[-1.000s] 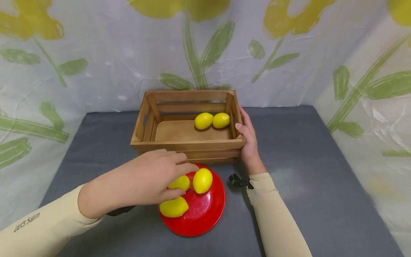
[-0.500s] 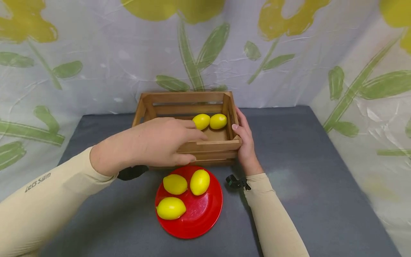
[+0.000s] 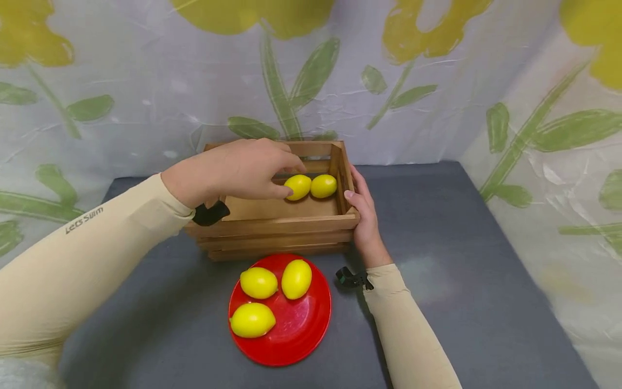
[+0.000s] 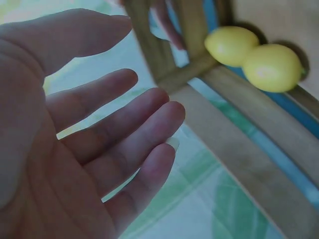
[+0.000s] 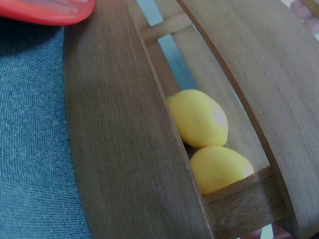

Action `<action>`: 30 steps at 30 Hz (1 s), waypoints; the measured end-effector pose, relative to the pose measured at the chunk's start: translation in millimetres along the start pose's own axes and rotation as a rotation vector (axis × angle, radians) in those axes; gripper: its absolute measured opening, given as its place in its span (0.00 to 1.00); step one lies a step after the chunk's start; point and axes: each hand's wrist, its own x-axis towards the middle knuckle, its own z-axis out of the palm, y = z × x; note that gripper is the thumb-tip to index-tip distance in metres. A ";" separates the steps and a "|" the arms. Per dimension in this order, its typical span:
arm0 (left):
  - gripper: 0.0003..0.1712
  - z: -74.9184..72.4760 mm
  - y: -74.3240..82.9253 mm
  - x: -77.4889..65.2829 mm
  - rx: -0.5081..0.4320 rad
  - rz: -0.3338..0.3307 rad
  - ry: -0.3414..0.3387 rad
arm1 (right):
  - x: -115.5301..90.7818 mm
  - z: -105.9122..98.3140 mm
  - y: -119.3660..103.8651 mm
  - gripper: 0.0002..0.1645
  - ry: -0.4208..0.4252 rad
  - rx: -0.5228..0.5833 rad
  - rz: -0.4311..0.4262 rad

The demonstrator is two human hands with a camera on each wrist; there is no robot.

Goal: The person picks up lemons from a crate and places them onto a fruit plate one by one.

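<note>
My left hand (image 3: 243, 168) is over the wooden crate (image 3: 272, 226), its fingertips close to two lemons (image 3: 298, 187) in the crate's right part. The left wrist view shows this hand (image 4: 99, 129) with nothing in it, its fingers spread and slightly bent. My right hand (image 3: 363, 210) grips the crate's right end, thumb over the top edge. Through the slats in the right wrist view, the two lemons (image 5: 199, 118) lie side by side, touching. In front of the crate, three more lemons (image 3: 252, 320) lie on a red plate (image 3: 296, 343).
A dark grey cloth (image 3: 437, 259) covers the table. Behind it and at the sides hangs a pale curtain (image 3: 184, 70) with yellow flowers and green leaves. The plate sits close to the crate's front wall, left of my right forearm.
My left hand has moved from above the plate, up and away over the crate. The right hand keeps its grip on the crate. The lemons stay in the same places.
</note>
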 end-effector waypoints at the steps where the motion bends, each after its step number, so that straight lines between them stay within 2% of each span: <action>1: 0.27 1.1 -3.7 3.2 -0.002 -0.010 -0.009 | 0.0 0.5 0.6 0.41 0.000 0.003 0.002; 8: 0.29 15.6 -24.2 20.9 -0.032 -0.082 -0.074 | -2.8 1.9 2.3 0.41 -0.004 0.010 0.005; 17: 0.30 28.9 -36.9 39.9 -0.015 -0.063 -0.070 | -0.6 0.8 -0.9 0.41 0.004 0.010 -0.011; 30: 0.33 44.8 -49.1 62.9 -0.020 -0.086 -0.107 | -1.2 4.8 -5.2 0.41 0.000 0.022 -0.013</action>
